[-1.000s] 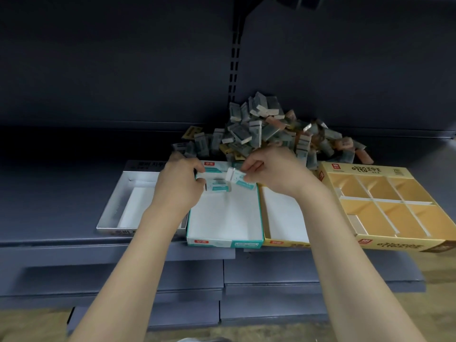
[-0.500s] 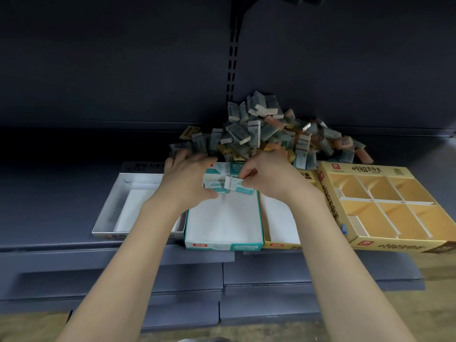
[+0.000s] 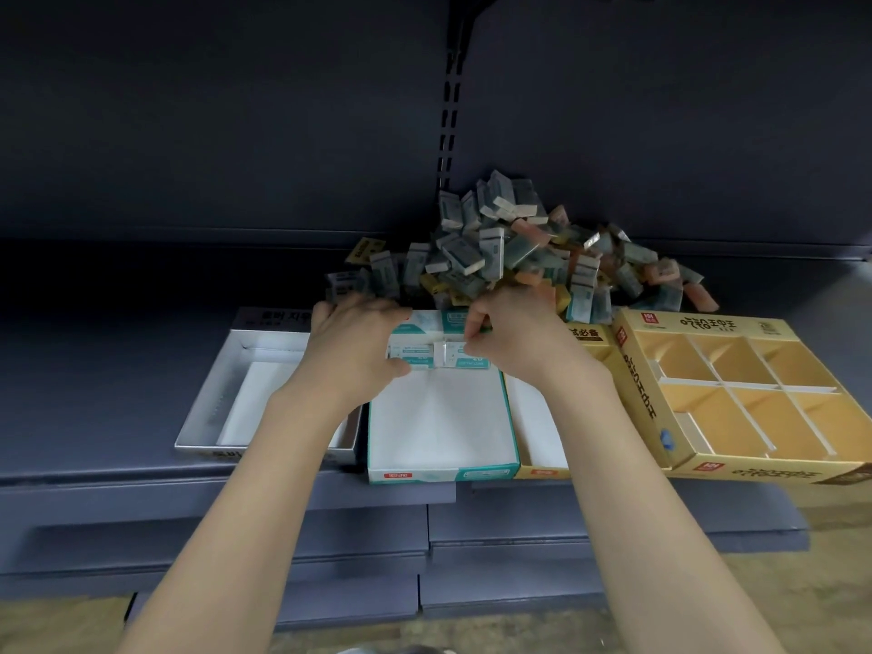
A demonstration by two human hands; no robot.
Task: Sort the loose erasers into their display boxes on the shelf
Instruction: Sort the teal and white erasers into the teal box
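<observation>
Both hands moved deeper into teal box (image 3: 439,474), left hand (image 3: 358,346), right hand (image 3: 514,342) pinching erasers (image 3: 436,358)

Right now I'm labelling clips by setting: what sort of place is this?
Probably a shop's stationery aisle: dark metal shelf, printed display boxes, and a heap of wrapped erasers.

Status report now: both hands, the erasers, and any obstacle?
Left hand and right hand each hold a teal eraser at the teal box's far end. Loose pile behind, unsorted. No obstacle seen.
</observation>
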